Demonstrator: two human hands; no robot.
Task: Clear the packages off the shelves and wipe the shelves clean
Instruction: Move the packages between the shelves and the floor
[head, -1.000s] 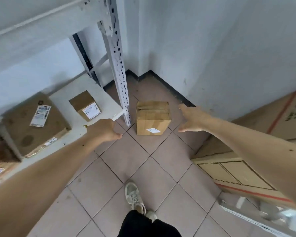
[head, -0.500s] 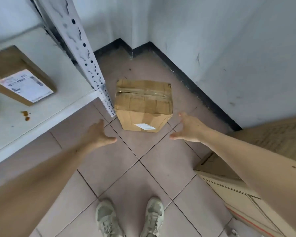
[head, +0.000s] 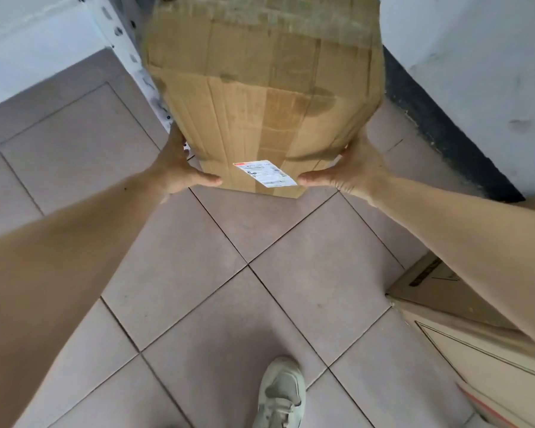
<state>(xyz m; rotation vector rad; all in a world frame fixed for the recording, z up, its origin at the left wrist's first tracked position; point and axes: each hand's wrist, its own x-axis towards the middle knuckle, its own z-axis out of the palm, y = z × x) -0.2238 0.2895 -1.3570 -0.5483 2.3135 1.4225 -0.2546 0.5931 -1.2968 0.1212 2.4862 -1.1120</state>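
A taped brown cardboard box [head: 260,88] with a white shipping label [head: 264,173] fills the top middle of the head view, in the corner beside the shelf post. My left hand [head: 179,171] grips its lower left side and my right hand [head: 349,171] grips its lower right side. Both thumbs lie across the near face and the fingers are hidden behind the box. The box's lower edge is close to the floor tiles; I cannot tell whether it touches them.
The white perforated shelf post [head: 127,47] and the edge of the lowest shelf board [head: 28,41] stand at the upper left. A large flat carton [head: 476,335] lies at the right. A dark skirting strip [head: 439,134] lines the wall. My shoe [head: 280,393] is on the tiles below.
I have bent closer to the floor, so the box looks much larger. Both hands moved from open and apart in front of the box onto its two sides.
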